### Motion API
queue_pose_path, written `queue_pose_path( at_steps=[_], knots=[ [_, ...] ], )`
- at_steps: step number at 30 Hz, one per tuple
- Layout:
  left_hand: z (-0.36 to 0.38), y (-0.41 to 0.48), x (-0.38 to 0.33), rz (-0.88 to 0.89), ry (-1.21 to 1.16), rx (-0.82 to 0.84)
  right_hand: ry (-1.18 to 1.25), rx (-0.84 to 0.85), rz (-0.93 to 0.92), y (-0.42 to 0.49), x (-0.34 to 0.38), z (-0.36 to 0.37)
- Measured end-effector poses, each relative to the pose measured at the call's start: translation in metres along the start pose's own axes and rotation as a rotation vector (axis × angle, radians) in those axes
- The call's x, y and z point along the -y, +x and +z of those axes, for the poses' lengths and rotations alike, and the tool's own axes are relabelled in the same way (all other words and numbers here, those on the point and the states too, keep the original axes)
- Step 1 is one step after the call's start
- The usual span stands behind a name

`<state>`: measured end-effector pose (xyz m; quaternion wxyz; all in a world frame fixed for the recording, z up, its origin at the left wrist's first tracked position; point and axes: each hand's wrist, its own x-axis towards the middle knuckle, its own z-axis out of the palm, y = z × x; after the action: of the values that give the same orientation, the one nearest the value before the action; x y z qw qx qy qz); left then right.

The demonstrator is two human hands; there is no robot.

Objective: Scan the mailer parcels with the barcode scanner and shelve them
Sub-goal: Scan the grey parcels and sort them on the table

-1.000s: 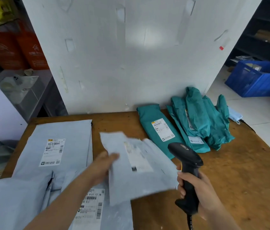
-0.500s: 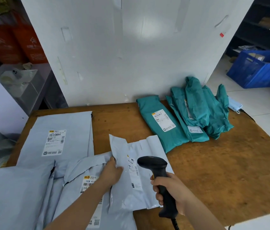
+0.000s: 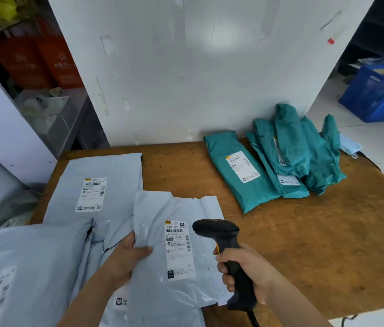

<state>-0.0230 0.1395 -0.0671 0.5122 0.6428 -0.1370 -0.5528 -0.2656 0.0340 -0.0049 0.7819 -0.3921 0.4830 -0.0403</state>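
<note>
- Grey mailer [image 3: 153, 291] is at lower centre with its label [image 3: 179, 250] facing up. It overlaps the pile; I can't tell if it's lifted clear.
- Left hand [image 3: 127, 258] pinches its left edge, thumb on top.
- Right hand [image 3: 245, 267] is wrapped round the scanner [image 3: 219, 232] grip. The scanner head is just right of the label, pointing left.
- Risk: the film is crinkled and glossy, so a fold or glare across the barcode likely gives a no-read.
- Risk: the neighbouring grey mailers [image 3: 96, 175] at left also lie label-up, so a stray beam could log the wrong one.
- Risk: with only a one-edge pinch, the mailer may sag or slip.
- Room: the bare table [image 3: 327, 244] at right is open, and the teal mailers [image 3: 240, 171] at upper right are well apart.
- Edges: the wall [image 3: 209, 79] closes the far side. The near table edge is under the right forearm, and the cable [image 3: 253, 319] drops there and could snag.
</note>
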Motion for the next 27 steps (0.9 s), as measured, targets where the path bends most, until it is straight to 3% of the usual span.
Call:
queue_pose_path(
  at_steps=[5,14,27],
  knots=[
    [0.0069,0.0005,0.0031,0.057,0.076,-0.093,-0.047,0.045,0.04,0.0067,-0.004,0.0101],
    [0.0028,-0.0004,0.0062,0.056,-0.04,-0.011,-0.055,0.026,0.07,0.0054,-0.004,0.0077],
    [0.0042,-0.0025,0.0049,0.05,-0.058,-0.019,0.001,0.047,0.069,-0.0014,-0.0036,0.0072]
  ],
)
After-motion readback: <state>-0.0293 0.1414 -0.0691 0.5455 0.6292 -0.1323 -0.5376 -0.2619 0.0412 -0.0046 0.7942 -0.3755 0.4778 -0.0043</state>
